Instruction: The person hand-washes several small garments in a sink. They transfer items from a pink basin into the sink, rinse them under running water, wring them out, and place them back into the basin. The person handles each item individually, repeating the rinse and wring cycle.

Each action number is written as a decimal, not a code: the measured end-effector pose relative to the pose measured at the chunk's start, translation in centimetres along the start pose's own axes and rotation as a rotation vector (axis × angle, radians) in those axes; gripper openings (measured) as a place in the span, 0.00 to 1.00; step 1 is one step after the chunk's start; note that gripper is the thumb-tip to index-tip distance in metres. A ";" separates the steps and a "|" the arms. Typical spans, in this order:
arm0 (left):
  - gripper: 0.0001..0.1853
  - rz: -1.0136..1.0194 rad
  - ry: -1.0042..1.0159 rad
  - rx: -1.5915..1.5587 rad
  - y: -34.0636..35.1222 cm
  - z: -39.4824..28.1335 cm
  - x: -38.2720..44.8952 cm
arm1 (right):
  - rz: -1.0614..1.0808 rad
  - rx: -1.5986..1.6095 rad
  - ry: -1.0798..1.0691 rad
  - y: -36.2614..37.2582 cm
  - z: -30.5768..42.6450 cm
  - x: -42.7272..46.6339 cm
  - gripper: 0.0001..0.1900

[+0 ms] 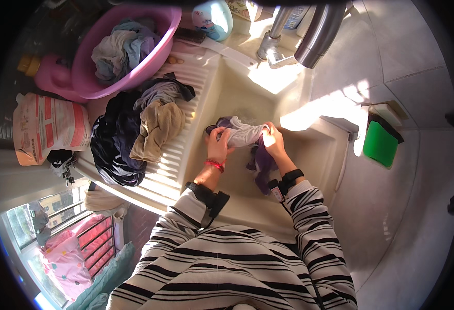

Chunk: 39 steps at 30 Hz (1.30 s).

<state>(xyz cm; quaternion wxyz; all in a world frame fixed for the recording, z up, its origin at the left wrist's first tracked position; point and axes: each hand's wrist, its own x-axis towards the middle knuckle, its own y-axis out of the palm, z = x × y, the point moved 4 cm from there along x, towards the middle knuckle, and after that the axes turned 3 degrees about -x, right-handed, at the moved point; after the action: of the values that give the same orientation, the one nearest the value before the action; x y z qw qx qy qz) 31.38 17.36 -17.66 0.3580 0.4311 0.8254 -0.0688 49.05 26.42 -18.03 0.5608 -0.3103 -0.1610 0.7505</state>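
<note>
Over the basin of a pale laundry sink, a wet purple and white garment is stretched between my two hands. My left hand, with a red bracelet at the wrist, grips its left end, where dark purple cloth sticks out. The right end is pinched in my right hand, and a purple part hangs below it into the basin. On the ribbed washboard to the left lie a beige cloth and a heap of dark clothes.
A pink basin with wet clothes stands at the upper left, beside a pink bottle and a printed bag. A long-handled brush lies on the sink's back edge near the metal faucet. A green brush is at the right wall.
</note>
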 end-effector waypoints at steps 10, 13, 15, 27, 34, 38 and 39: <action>0.43 -0.213 0.029 0.645 -2.9 3.8 3.9 | 0.631 -0.783 -0.499 8.7 -0.7 -3.5 0.15; 0.40 -0.195 0.087 0.627 -3.3 4.8 4.7 | 0.348 -1.084 -0.340 8.5 -1.2 -2.3 0.15; 0.39 -0.163 0.178 0.614 -3.3 4.9 5.1 | 0.350 -1.240 -0.566 8.9 -0.6 -3.0 0.14; 0.31 0.314 -0.532 -0.534 0.7 3.5 2.3 | 0.730 0.290 -0.504 -1.2 7.9 -6.6 0.11; 0.20 0.483 -0.461 -0.803 4.1 0.8 -1.5 | 0.052 0.176 -0.607 -4.6 10.9 -6.7 0.22; 0.19 0.547 -0.400 -0.846 4.7 -0.2 -2.7 | -0.115 -0.167 -0.794 -2.8 11.3 -7.7 0.25; 0.19 0.498 -0.431 -0.834 4.7 0.0 -2.8 | -0.111 -0.156 -0.763 -2.2 11.0 -7.5 0.22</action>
<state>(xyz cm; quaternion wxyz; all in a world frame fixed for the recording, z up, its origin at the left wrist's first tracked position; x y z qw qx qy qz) 35.92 18.42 -14.92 0.6659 0.4110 0.5633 0.2652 44.91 21.20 -6.24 0.4754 -0.0416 -0.4309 0.7659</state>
